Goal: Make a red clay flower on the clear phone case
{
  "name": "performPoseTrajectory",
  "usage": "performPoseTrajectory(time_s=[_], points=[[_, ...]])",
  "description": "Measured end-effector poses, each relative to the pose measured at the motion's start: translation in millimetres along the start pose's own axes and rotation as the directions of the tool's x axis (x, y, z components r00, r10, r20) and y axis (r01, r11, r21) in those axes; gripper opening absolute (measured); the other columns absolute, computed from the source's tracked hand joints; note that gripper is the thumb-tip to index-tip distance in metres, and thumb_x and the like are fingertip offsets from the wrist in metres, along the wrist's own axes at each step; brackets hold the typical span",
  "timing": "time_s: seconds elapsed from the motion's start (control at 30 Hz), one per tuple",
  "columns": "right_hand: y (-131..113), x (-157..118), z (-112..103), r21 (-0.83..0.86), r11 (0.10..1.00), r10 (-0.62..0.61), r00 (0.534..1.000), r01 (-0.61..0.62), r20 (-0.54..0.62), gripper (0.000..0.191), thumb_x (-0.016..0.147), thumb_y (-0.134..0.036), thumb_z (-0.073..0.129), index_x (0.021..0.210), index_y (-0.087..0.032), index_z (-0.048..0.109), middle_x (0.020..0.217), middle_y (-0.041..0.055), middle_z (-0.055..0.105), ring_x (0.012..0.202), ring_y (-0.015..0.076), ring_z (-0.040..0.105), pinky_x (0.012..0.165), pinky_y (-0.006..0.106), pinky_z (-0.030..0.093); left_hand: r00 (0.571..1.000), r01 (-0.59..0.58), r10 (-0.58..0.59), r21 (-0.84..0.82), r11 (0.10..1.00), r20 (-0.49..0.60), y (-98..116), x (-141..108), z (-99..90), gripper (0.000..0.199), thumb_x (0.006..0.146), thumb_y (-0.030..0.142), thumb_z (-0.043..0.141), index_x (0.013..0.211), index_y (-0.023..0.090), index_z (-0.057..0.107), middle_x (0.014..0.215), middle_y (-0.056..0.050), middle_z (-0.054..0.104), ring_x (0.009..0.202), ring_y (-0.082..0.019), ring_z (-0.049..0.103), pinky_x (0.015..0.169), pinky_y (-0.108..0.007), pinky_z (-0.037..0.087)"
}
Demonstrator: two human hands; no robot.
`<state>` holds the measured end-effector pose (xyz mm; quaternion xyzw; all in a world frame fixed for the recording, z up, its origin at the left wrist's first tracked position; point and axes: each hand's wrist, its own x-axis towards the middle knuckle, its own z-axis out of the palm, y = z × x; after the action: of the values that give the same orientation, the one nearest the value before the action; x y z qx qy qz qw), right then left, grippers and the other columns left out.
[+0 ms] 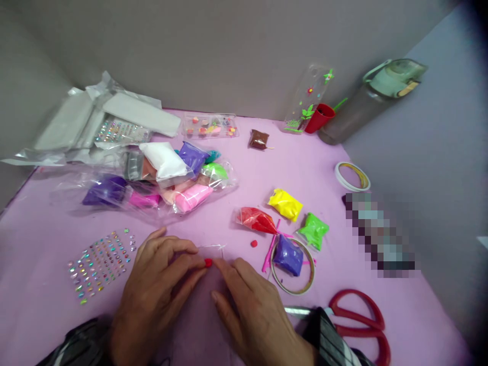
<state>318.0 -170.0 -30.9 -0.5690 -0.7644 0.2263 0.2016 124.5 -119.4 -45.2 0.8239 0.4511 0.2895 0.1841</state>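
Note:
A small red clay piece (208, 263) is pinched between the thumb and index finger of my left hand (162, 287). My right hand (247, 300) is beside it, its index fingertip close to the red piece and its thumb held apart; nothing is in its grasp. Under both hands lies a clear, thin-edged plastic piece (213, 247), mostly hidden. Another red bit (254, 244) rests on the pink table, near a red clay packet (256, 220). A purple clay packet (288, 255) lies on a tape roll (313, 277).
Red-handled scissors (356, 316) lie by my right sleeve. Yellow (285, 205) and green (314, 231) packets sit ahead. Bagged clay (192, 197) and gem stickers (101, 264) are at left; a bottle (366, 107) and white tape roll (353, 177) stand and lie at right.

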Motion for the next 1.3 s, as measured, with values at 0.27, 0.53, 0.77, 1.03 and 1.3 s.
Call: performPoseTrajectory(time_s=[0.27, 0.53, 0.77, 1.03, 1.3], points=[[0, 2, -2, 0.022, 1.000, 0.001, 0.999, -0.002, 0.042, 0.029, 0.100, -0.025, 0.050, 0.126, -0.018, 0.062, 0.098, 0.0105, 0.069, 0.081, 0.0253, 0.072, 0.067, 0.040, 0.065, 1.000, 0.021, -0.021, 0.000, 1.000, 0.000, -1, 1, 0.0, 0.011, 0.096, 0.025, 0.059, 0.097, 0.030, 0.068, 0.101, -0.001, 0.066, 0.098, -0.026, 0.059, 0.110, -0.059, 0.035], [-1, 1, -1, 0.012, 1.000, 0.011, 0.998, -0.011, 0.062, 0.032, 0.097, -0.022, 0.055, 0.129, -0.018, 0.060, 0.101, 0.0106, 0.069, 0.085, 0.0253, 0.071, 0.071, 0.040, 0.064, 0.999, 0.043, -0.042, -0.045, 0.998, 0.025, 0, 0, 0.7, 0.012, 0.096, 0.024, 0.059, 0.095, 0.030, 0.069, 0.101, -0.001, 0.065, 0.101, -0.026, 0.058, 0.109, -0.061, 0.034], [-1, 1, -1, 0.035, 0.999, 0.018, 1.000, -0.018, 0.013, 0.032, 0.101, -0.024, 0.050, 0.132, -0.019, 0.056, 0.105, 0.0098, 0.068, 0.086, 0.0246, 0.070, 0.072, 0.039, 0.063, 0.998, 0.067, -0.066, -0.077, 0.995, 0.025, 1, 2, -5.0, 0.011, 0.097, 0.026, 0.057, 0.100, 0.030, 0.066, 0.102, -0.001, 0.065, 0.101, -0.025, 0.058, 0.110, -0.056, 0.032], [-4, 10, 3, -0.020, 1.000, 0.010, 0.999, -0.011, -0.035, 0.010, 0.098, -0.021, 0.057, 0.109, -0.020, 0.056, 0.096, 0.0056, 0.062, 0.082, 0.0246, 0.065, 0.065, 0.038, 0.057, 0.998, 0.049, -0.045, -0.102, 0.994, 0.039, 1, 5, -3.0, 0.014, 0.098, 0.020, 0.055, 0.104, 0.028, 0.065, 0.101, 0.000, 0.064, 0.100, -0.024, 0.057, 0.108, -0.051, 0.032], [-3, 22, 6, -0.064, 0.998, 0.014, 0.998, -0.018, -0.056, 0.012, 0.097, -0.025, 0.064, 0.101, -0.023, 0.054, 0.092, 0.0017, 0.060, 0.080, 0.0219, 0.063, 0.063, 0.033, 0.050, 0.999, 0.012, -0.007, -0.137, 0.990, 0.033, -3, 5, 1.8, 0.015, 0.099, 0.017, 0.055, 0.103, 0.027, 0.065, 0.100, -0.001, 0.063, 0.098, -0.023, 0.055, 0.106, -0.051, 0.032]])
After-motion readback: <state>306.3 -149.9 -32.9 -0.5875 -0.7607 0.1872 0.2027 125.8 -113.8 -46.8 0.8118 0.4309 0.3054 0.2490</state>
